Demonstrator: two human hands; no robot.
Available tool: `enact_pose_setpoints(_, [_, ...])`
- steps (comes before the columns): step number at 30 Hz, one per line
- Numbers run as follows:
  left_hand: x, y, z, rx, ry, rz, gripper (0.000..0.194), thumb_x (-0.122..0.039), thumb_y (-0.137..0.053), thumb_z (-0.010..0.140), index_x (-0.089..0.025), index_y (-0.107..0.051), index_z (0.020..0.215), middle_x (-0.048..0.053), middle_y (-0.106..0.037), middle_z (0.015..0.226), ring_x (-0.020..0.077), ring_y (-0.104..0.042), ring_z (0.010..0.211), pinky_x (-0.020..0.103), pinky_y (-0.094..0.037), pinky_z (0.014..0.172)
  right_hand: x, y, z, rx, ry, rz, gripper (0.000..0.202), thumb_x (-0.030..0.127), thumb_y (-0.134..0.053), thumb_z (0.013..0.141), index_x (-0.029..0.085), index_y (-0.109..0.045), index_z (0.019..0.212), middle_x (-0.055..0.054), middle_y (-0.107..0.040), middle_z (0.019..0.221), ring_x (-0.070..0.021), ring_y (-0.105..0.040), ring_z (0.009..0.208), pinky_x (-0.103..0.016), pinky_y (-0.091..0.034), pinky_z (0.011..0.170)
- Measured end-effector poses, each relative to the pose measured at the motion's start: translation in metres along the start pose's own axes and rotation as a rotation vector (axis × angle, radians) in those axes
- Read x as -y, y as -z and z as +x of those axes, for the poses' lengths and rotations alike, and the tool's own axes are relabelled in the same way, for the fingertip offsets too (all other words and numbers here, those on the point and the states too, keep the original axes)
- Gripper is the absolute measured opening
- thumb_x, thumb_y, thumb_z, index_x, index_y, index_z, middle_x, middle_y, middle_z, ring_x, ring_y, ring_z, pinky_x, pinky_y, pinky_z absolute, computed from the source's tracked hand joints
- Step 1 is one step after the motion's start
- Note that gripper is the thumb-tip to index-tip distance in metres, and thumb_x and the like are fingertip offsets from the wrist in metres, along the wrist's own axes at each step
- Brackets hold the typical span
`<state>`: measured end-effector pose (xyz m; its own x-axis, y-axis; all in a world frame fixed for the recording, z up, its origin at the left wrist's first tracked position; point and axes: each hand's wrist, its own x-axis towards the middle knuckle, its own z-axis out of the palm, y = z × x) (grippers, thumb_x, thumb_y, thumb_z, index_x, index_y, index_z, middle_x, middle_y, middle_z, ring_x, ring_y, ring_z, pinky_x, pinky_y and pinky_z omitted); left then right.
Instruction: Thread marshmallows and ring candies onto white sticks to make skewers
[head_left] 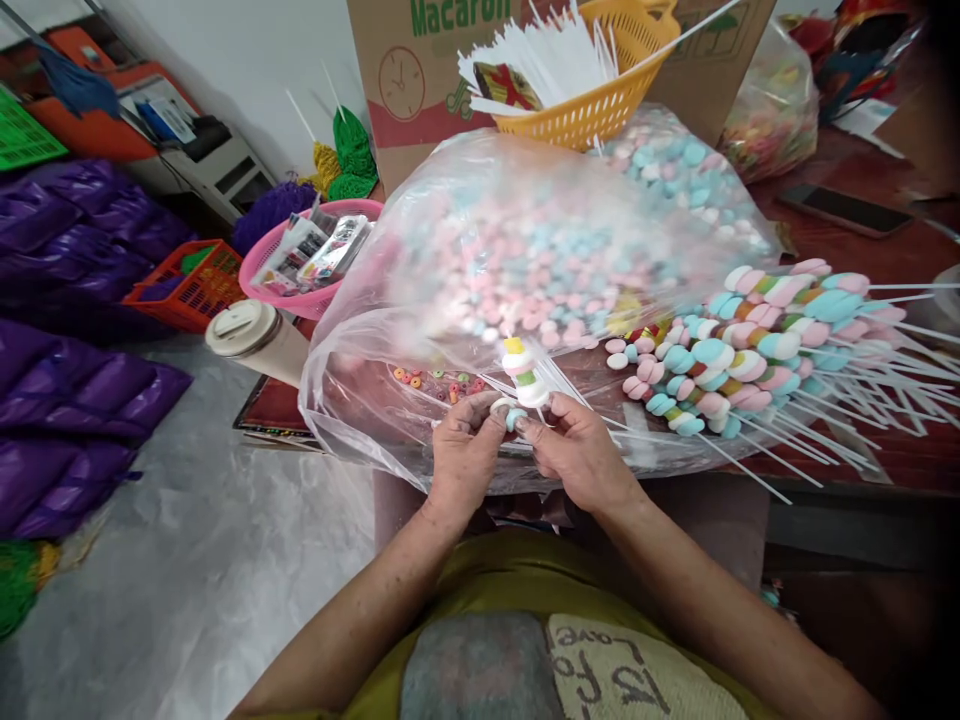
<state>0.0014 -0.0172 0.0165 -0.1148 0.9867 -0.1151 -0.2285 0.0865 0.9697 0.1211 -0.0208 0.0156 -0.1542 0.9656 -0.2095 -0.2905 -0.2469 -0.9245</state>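
Table (821, 245) | candy skewer (526, 378) just beyond left fingers (489, 432), right fingers (538, 436) | both pinching blue marshmallow (514, 418)

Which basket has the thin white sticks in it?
The yellow basket, in front of the cardboard box. The pink basket holds plastic packets instead, and the orange basket holds green and purple material.

The candy stick (524, 374) leaned a bit, yellow on top, white and green below. The blue candy (514, 418) was just under it.
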Motion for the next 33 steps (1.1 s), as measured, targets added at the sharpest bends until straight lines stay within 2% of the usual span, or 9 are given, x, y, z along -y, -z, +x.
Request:
enact_pose_setpoints(3, [-0.006,0.004,-0.006,0.031,-0.097,0.185,0.023,-0.030,-0.061,0.075,-0.017,-0.067,0.093,0.003,-0.068,0.087,0.0134,-0.061,0.080,0.027,-0.049,0.078,-0.001,-0.003,0.002,-0.064,-0.034,0.076,0.028,0.036,-0.070,0.065,0.019,-0.049,0.072,0.011,-0.039,0.048,-0.0011,-0.024,0.033,-0.017,-0.017,0.031])
enact_pose_setpoints(6, [-0.011,0.005,-0.012,0.140,-0.143,0.271,0.027,-0.027,-0.061,0.075,-0.017,-0.066,0.101,0.004,-0.067,0.100,0.0161,-0.060,0.093,0.029,-0.045,0.089,0.002,-0.008,0.004,-0.082,-0.066,0.154,0.033,0.037,-0.072,0.061,0.019,-0.046,0.069,0.012,-0.036,0.044,-0.0008,-0.022,0.031,-0.016,-0.014,0.030])
enact_pose_setpoints(10, [-0.010,0.004,-0.010,0.230,-0.050,0.167,0.035,-0.023,-0.069,0.067,-0.017,-0.064,0.101,0.004,-0.069,0.095,0.0170,-0.062,0.087,0.029,-0.049,0.082,0.005,-0.007,0.004,-0.087,-0.100,0.158,0.035,0.040,-0.073,0.059,0.020,-0.045,0.068,0.012,-0.034,0.044,-0.0008,-0.020,0.031,-0.016,-0.012,0.031])
enact_pose_setpoints(12, [-0.009,0.004,-0.006,0.227,0.011,0.105,0.030,-0.023,-0.071,0.064,-0.015,-0.066,0.093,0.004,-0.069,0.088,0.0163,-0.063,0.082,0.029,-0.050,0.079,0.007,0.000,0.000,-0.030,-0.092,0.100,0.032,0.043,-0.068,0.066,0.019,-0.048,0.071,0.012,-0.032,0.044,-0.0016,-0.019,0.033,-0.017,-0.014,0.033])
enact_pose_setpoints(14, [-0.009,0.007,-0.002,0.181,0.062,0.023,0.029,-0.022,-0.073,0.062,-0.015,-0.066,0.089,0.003,-0.069,0.083,0.0155,-0.063,0.077,0.029,-0.051,0.076,0.010,0.012,-0.011,0.022,-0.042,-0.091,0.027,0.045,-0.056,0.076,0.019,-0.051,0.072,0.010,-0.032,0.045,-0.0038,-0.023,0.035,-0.019,-0.019,0.036])
enact_pose_setpoints(16, [-0.009,0.011,0.002,0.104,0.099,-0.039,0.031,-0.022,-0.074,0.059,-0.015,-0.066,0.089,0.003,-0.069,0.080,0.0151,-0.063,0.072,0.029,-0.052,0.071,0.014,0.024,-0.026,0.039,0.057,-0.425,0.029,0.041,-0.045,0.084,0.019,-0.050,0.066,0.006,-0.038,0.047,-0.0067,-0.032,0.042,-0.021,-0.026,0.041])
enact_pose_setpoints(20, [-0.006,0.017,0.007,-0.005,0.061,-0.024,0.029,-0.021,-0.073,0.059,-0.014,-0.066,0.086,0.002,-0.067,0.075,0.0141,-0.063,0.068,0.028,-0.053,0.066,0.015,0.040,-0.055,0.040,0.266,-0.990,0.028,0.031,-0.040,0.086,0.019,-0.049,0.063,0.000,-0.051,0.058,-0.0107,-0.043,0.054,-0.024,-0.033,0.053])
enact_pose_setpoints(24, [-0.002,0.016,0.008,-0.038,-0.015,0.111,0.026,-0.018,-0.069,0.061,-0.015,-0.067,0.086,0.001,-0.068,0.079,0.0119,-0.061,0.070,0.026,-0.052,0.069,0.007,0.039,-0.062,0.039,0.271,-1.220,0.026,0.028,-0.034,0.087,0.018,-0.056,0.077,-0.004,-0.060,0.068,-0.0140,-0.051,0.061,-0.026,-0.035,0.059])
enact_pose_setpoints(33, [0.006,0.017,0.000,-0.068,-0.161,0.369,0.030,-0.014,-0.061,0.066,-0.018,-0.067,0.096,0.001,-0.069,0.088,0.0135,-0.062,0.077,0.024,-0.049,0.074,0.008,0.027,-0.058,-0.019,0.266,-1.511,0.024,0.024,-0.036,0.084,0.019,-0.053,0.067,-0.003,-0.060,0.060,-0.0140,-0.052,0.052,-0.027,-0.022,0.049])
